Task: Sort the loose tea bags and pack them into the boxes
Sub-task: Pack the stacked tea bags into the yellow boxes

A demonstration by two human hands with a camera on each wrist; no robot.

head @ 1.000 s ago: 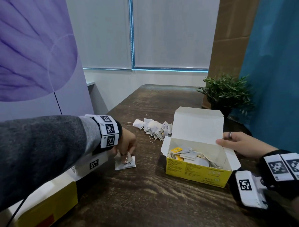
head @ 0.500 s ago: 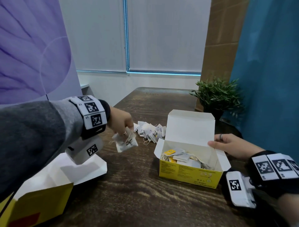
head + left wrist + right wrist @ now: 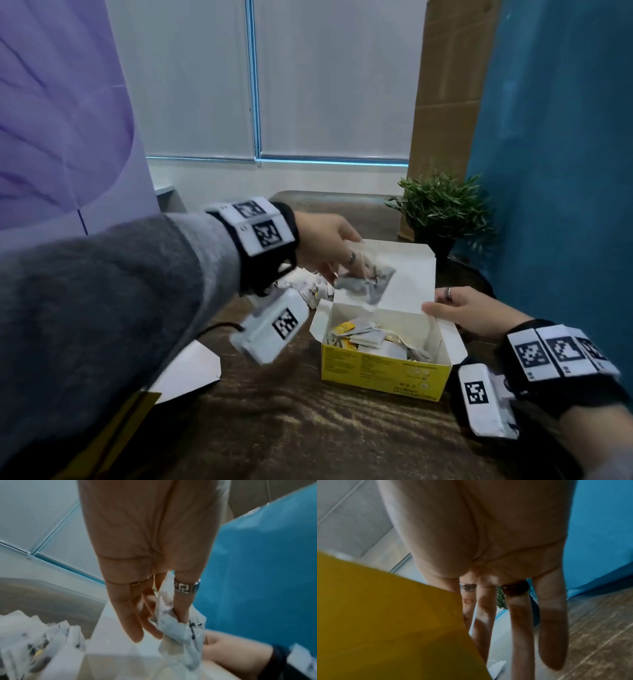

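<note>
An open yellow tea box (image 3: 380, 377) stands on the wooden table (image 3: 308, 428) with several tea bags (image 3: 370, 339) inside. My left hand (image 3: 329, 246) pinches a small bunch of white tea bags (image 3: 366, 281) in the air, just above the box's back left part and in front of its raised lid. In the left wrist view the bunch (image 3: 180, 635) hangs crumpled between thumb and fingers. My right hand (image 3: 459, 310) rests with straight fingers against the box's right rear corner, its thumb on the edge. A loose pile of tea bags (image 3: 313, 289) lies behind the left wrist.
A second yellow box with an open white flap (image 3: 185, 370) lies at the lower left near the table edge. A potted plant (image 3: 442, 209) stands at the back right. A blue curtain (image 3: 555, 171) hangs on the right, a purple panel (image 3: 61, 120) on the left.
My left hand lifted the bunch of tea bags off the table and carried it right, up over the open box. The right hand stayed at the box's right side.
</note>
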